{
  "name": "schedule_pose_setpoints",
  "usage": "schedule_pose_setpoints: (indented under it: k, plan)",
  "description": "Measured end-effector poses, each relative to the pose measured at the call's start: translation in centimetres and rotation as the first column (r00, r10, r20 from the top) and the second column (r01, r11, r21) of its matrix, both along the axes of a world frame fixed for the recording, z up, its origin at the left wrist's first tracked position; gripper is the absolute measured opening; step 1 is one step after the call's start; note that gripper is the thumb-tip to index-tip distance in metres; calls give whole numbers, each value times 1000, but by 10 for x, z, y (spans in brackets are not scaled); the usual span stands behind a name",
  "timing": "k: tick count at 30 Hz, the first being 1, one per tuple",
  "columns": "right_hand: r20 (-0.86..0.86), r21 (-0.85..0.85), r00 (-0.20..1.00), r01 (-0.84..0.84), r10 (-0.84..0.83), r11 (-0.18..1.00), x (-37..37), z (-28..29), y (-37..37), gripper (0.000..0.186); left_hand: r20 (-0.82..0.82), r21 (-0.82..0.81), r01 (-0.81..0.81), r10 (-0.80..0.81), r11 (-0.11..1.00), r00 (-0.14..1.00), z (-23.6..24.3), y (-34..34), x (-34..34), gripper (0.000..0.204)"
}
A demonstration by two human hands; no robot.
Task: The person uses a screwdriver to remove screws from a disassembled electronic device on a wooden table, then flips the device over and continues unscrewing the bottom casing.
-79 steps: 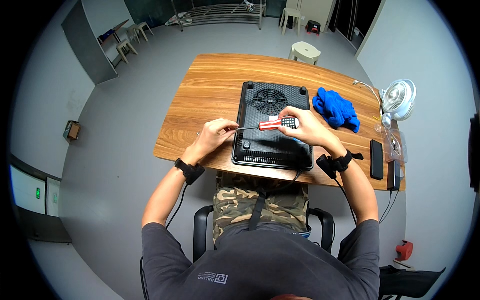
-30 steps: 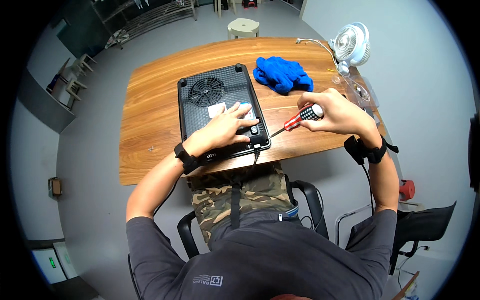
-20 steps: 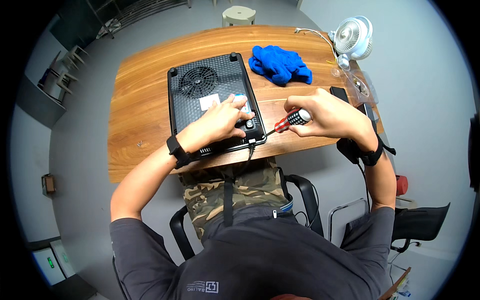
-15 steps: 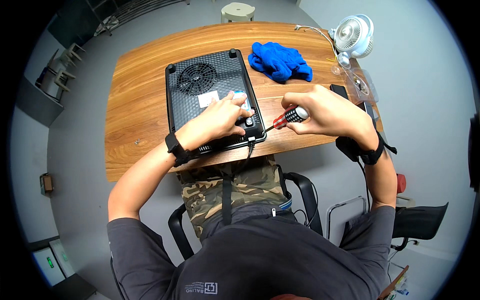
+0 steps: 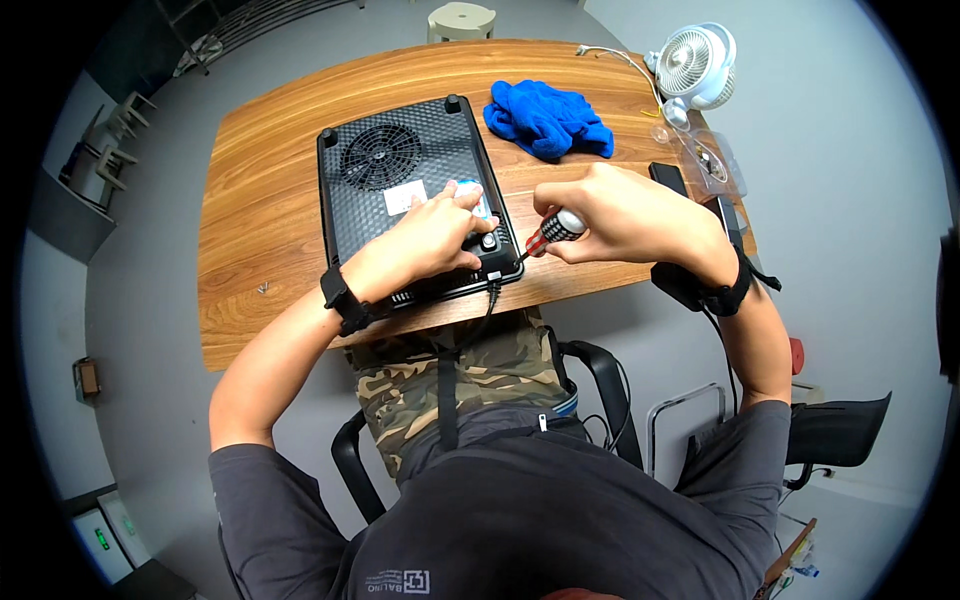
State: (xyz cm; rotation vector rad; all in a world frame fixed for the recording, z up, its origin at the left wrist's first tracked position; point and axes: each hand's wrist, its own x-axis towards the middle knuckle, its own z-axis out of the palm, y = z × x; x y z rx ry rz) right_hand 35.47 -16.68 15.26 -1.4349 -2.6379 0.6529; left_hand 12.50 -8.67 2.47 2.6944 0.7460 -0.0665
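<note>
A black induction cooker [image 5: 352, 210] lies upside down at the table's near edge, its round fan vent [image 5: 382, 157] and corner feet facing up. My left hand [image 5: 428, 238] rests on its base with fingers spread, beside a white label and a blue-and-white sticker. In my right hand [image 5: 630, 218] is a stubby screwdriver [image 5: 556, 230] with a red, black and white handle. Its thin shaft points down at the cooker's near right corner; the exact contact of the tip is too small to make out. The black power cord [image 5: 492, 294] leaves the cooker close by.
A crumpled blue cloth [image 5: 548, 120] lies beyond the cooker. At the table's right are a white fan [image 5: 692, 68], a clear plastic tray [image 5: 712, 160] with small parts, and a black box [image 5: 667, 178]. Small screws [image 5: 263, 287] lie at the left on the wooden table [image 5: 265, 200].
The whole view has shifted slightly. My right hand and the screwdriver handle have come nearer the cooker's corner, and less of the shaft shows. My left hand stays on the base.
</note>
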Motion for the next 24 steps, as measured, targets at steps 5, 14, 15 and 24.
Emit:
schedule_pose_setpoints:
  k: [5,14,15,24]
  plan:
    - [123,75,992,-18,8,997,-6,-6,6,38,0,4,-9,9,1000,1000,3,-2,-1,66]
    - [262,234,965,-76,12,969,-23,-7,12,50,60,-28,-2,3,1000,998,-4,1,-2,60]
    - [253,261,968,-66,-2,963,-25,-8,11,51,77,-30,11,-9,999,997,-11,4,-4,59]
    - [128,211,991,11,-39,977,-16,-7,-1,42,151,-38,34,-28,999,988,-13,6,-3,55]
